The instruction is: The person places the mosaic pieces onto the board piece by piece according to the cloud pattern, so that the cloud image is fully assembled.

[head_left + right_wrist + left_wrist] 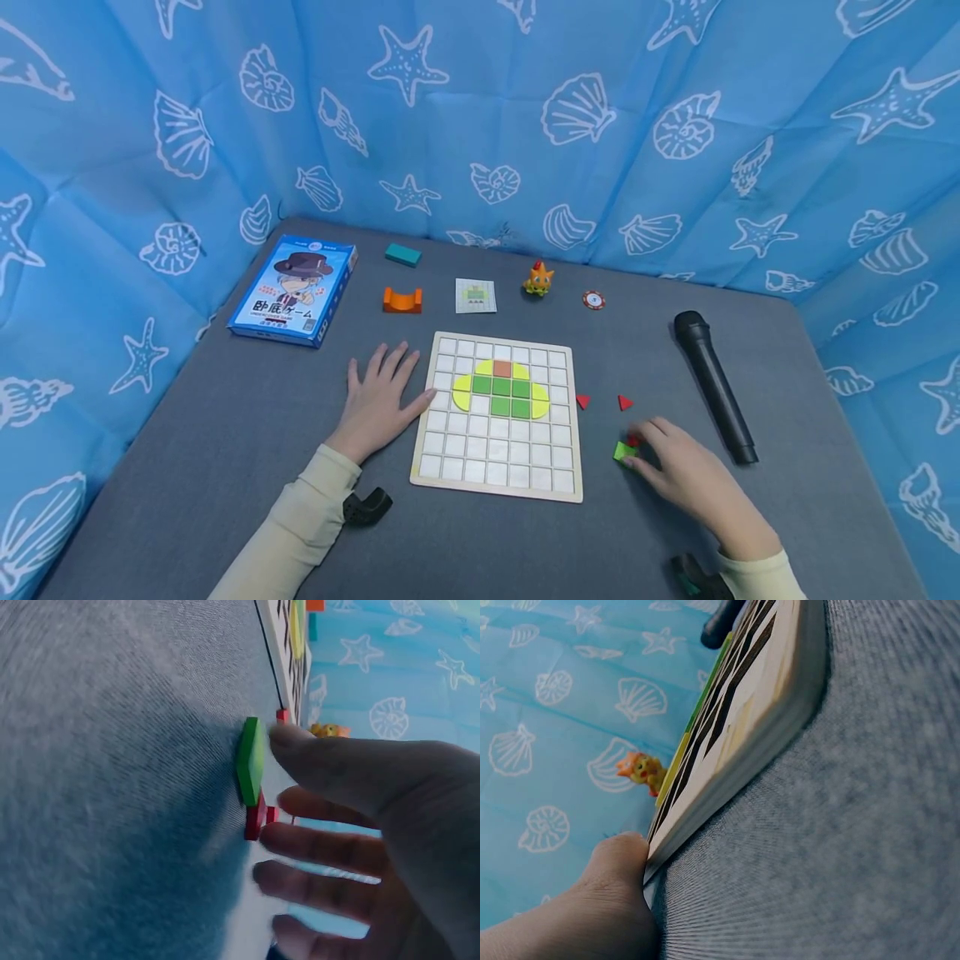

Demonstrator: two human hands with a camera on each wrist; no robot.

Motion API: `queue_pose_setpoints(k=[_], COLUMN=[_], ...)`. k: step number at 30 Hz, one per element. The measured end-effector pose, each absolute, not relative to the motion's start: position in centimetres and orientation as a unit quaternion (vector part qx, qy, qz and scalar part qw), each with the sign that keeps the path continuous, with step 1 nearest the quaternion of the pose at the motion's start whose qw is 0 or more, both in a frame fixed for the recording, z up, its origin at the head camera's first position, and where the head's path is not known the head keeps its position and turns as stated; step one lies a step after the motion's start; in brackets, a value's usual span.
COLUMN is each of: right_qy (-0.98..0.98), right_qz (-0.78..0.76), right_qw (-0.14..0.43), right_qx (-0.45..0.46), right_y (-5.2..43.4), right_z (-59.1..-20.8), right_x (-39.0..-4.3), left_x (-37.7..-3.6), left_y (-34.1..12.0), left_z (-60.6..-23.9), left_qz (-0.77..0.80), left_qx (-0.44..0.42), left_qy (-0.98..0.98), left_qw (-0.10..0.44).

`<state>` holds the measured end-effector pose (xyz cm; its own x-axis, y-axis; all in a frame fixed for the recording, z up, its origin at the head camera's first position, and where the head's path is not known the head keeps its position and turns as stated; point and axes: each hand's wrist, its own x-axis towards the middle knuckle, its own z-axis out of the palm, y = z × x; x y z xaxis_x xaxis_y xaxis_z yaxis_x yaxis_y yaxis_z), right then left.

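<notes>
My left hand [377,410] lies flat on the grey table with fingers spread, its thumb tip at the left edge of a wooden grid board [497,450]. On the board, green squares [501,387], yellow rounded pieces [540,400] and one orange-brown square [502,368] form a shape among white cells. My right hand [686,467] hovers right of the board, fingers loosely bent and apart. Its thumb is close to a light green square piece [250,761], and its fingertips are right at a red piece [256,817] beside it. Two red triangles [582,402] lie nearer the board.
A black microphone [716,387] lies on the right. Along the back are a blue game box [294,290], a teal block [403,255], an orange arch block [402,300], a pattern card [476,296], a small orange figurine [538,280] and a red-and-white chip [593,300].
</notes>
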<state>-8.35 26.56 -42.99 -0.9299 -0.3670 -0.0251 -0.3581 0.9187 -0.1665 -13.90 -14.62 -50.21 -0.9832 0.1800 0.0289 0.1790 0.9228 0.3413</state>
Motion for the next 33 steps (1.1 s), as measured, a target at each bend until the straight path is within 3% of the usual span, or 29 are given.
queue_pose_setpoints(k=[5, 33], right_qy=[0.981, 0.97], right_qz=[-0.084, -0.099], right_qw=[0.052, -0.012], right_qx=[-0.165, -0.223], right_y=[27.0, 24.7], right_z=[-43.3, -44.3], right_x=[-8.1, -9.4], left_x=[-13.9, -13.9], left_y=[-14.6, -14.6], left_z=[-50.2, -50.1], left_qz=[0.17, 0.169], left_qx=[0.092, 0.091], left_qy=[0.981, 0.981], left_qw=[0.004, 0.009])
